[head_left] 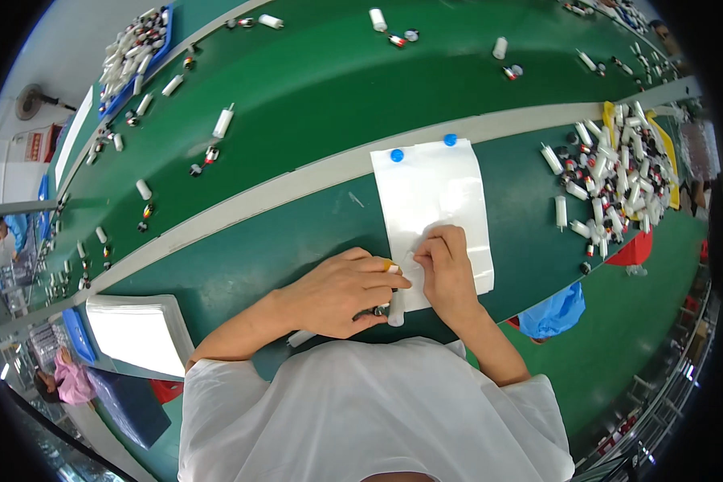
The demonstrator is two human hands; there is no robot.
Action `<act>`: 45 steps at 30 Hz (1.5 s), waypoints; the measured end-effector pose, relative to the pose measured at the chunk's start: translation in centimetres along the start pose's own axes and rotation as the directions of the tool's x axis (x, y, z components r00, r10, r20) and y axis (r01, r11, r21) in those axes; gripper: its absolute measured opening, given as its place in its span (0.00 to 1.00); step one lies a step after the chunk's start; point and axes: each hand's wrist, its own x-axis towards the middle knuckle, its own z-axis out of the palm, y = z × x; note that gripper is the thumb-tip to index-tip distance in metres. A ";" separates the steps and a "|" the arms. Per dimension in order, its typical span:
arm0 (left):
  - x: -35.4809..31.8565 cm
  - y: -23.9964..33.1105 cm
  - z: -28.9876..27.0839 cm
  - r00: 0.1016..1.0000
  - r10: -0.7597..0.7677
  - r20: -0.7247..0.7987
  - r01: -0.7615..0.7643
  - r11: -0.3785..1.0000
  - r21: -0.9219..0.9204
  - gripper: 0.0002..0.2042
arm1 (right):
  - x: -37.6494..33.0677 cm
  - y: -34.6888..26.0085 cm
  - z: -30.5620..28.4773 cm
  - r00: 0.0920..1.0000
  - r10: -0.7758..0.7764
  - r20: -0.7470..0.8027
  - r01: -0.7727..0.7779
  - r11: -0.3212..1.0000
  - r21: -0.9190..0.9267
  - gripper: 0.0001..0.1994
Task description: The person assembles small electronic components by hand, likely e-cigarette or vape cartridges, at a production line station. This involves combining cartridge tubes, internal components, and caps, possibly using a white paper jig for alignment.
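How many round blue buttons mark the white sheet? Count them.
2: one blue button near the white sheet's top-left corner, another blue button near its top-right corner.

Surroundings, from where one stands: a round fan, far left; a co-worker in pink, lower left; a bunched blue plastic bag, right, above the green floor; racking beyond.

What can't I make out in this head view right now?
In the head view:
Left hand: palm and grip, hidden by the back of the hand.
Right hand: whether it pinches anything, too small and pale against the white sheet.
Parts pile: lower pieces, buried under upper ones.
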 end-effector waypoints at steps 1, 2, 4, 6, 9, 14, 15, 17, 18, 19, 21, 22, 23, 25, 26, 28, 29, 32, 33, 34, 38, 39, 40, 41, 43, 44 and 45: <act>0.3 0.2 0.6 1.000 0.012 0.003 -0.012 1.000 -0.008 0.09 | 0.1 0.1 -0.3 1.000 0.009 -0.003 -0.009 1.000 -0.011 0.11; 0.5 0.4 1.3 0.993 -0.083 0.086 0.075 0.993 0.092 0.08 | 0.3 -0.1 -0.6 0.999 0.021 0.031 -0.021 0.999 -0.026 0.11; 0.7 0.7 1.8 0.963 -0.185 0.195 0.131 0.957 0.257 0.10 | 0.6 0.3 -0.9 0.997 0.042 0.064 -0.039 0.998 -0.047 0.11; 1.3 0.7 1.3 0.966 -0.178 0.188 0.132 0.963 0.236 0.10 | 1.3 1.5 -1.2 0.980 0.149 -0.132 -0.167 0.976 -0.138 0.11; 1.6 0.5 0.8 0.973 -0.210 0.095 0.204 0.976 0.070 0.11 | 1.7 2.2 -2.8 0.935 0.351 0.040 -0.344 0.878 0.334 0.11; 2.7 0.0 -0.4 0.861 -0.431 -0.272 0.337 0.882 -0.330 0.16 | 0.7 -1.8 -3.3 0.921 0.178 0.346 -0.386 0.541 0.748 0.34; 2.9 0.0 -0.6 0.861 -0.430 -0.272 0.337 0.882 -0.329 0.16 | 0.6 -2.7 -3.3 0.901 0.183 0.393 -0.432 0.456 0.778 0.37; 3.2 0.2 -0.9 0.811 -0.512 -0.284 0.391 0.835 -0.387 0.15 | 0.4 -2.6 -3.2 0.897 0.273 0.347 -0.441 0.496 0.748 0.38; 3.2 0.1 -1.2 0.827 -0.474 -0.304 0.334 0.848 -0.412 0.15 | 0.6 -2.3 -3.6 0.956 0.184 0.227 -0.290 0.680 0.673 0.36; 3.1 0.0 -1.1 0.827 -0.472 -0.304 0.333 0.848 -0.411 0.15 | 0.9 -2.2 -3.9 0.990 0.068 0.120 -0.124 0.823 0.554 0.35; 2.7 -0.5 -0.5 0.840 -0.485 -0.243 0.147 0.634 -0.759 0.15 | 1.5 -2.3 -4.3 0.991 0.095 0.098 -0.134 0.802 0.582 0.33; 2.7 -0.6 -0.3 0.839 -0.487 -0.245 0.148 0.636 -0.758 0.15 | 1.8 -2.3 -4.4 0.989 0.125 0.077 -0.146 0.781 0.608 0.32; 2.7 -0.5 0.0 0.828 -0.536 -0.164 0.139 0.480 -0.866 0.14 | 2.0 -2.3 -4.6 0.989 0.125 0.077 -0.146 0.781 0.607 0.32; 2.6 -0.3 0.2 0.817 -0.572 -0.078 0.125 0.306 -0.944 0.13 | 2.4 -2.2 -4.8 0.983 0.165 0.080 -0.176 0.730 0.660 0.29; 2.6 -0.3 0.3 0.794 -0.587 -0.157 0.284 0.587 -0.758 0.12 | 2.5 -2.2 -5.2 0.983 0.164 0.082 -0.177 0.730 0.660 0.29; 2.7 -0.2 0.2 0.781 -0.577 -0.240 0.426 0.773 -0.470 0.11 | 2.8 -2.2 -5.9 0.964 0.196 0.177 -0.264 0.678 0.686 0.28; 3.0 -0.1 0.0 0.803 -0.483 -0.348 0.418 0.874 -0.247 0.10 | 2.7 -2.2 -6.0 0.965 0.194 0.177 -0.262 0.678 0.687 0.28; 3.4 -0.2 -0.8 0.764 -0.573 -0.297 0.484 0.813 -0.323 0.09 | 2.4 -2.1 -6.0 0.979 0.114 0.170 -0.202 0.659 0.724 0.27; 3.5 -0.3 -1.0 0.691 -0.716 -0.100 0.539 0.602 -0.589 0.08 | 2.3 -1.8 -6.0 0.980 0.117 0.161 -0.194 0.748 0.635 0.28; 3.5 -0.7 -0.9 0.692 -0.715 -0.100 0.538 0.603 -0.589 0.08 | 2.2 -1.6 -6.0 0.981 0.119 0.152 -0.184 0.825 0.534 0.28; 3.4 -1.9 -0.3 0.768 -0.639 0.042 0.149 0.114 -0.982 0.08 | 2.5 -1.2 -6.4 0.983 0.111 0.143 -0.169 0.848 0.502 0.30; 3.5 -2.1 -0.3 0.762 -0.637 0.118 0.139 -0.017 -0.990 0.09 | 2.7 -1.1 -6.5 0.986 0.087 0.144 -0.150 0.846 0.512 0.31; 3.5 -2.3 -0.2 0.762 -0.637 0.119 0.140 -0.018 -0.990 0.09 | 2.8 -1.0 -6.6 0.987 0.062 0.146 -0.130 0.842 0.523 0.31; 3.4 -2.5 -0.2 0.769 -0.607 0.202 0.133 -0.157 -0.979 0.11 | 3.0 -1.0 -6.8 0.987 0.064 0.145 -0.131 0.843 0.522 0.31; 3.5 -2.7 0.1 0.777 -0.564 0.281 0.130 -0.293 -0.947 0.13 | 3.5 -0.8 -7.0 0.991 0.032 0.133 -0.097 0.853 0.514 0.33; 3.5 -2.8 0.4 0.796 -0.552 0.249 0.138 -0.236 -0.962 0.15 | 3.8 -0.7 -7.2 0.990 0.037 0.133 -0.100 0.854 0.511 0.33; 3.5 -2.8 0.6 0.815 -0.537 0.219 0.143 -0.179 -0.973 0.18 | 4.1 -0.6 -7.3 0.990 0.055 0.132 -0.115 0.861 0.496 0.33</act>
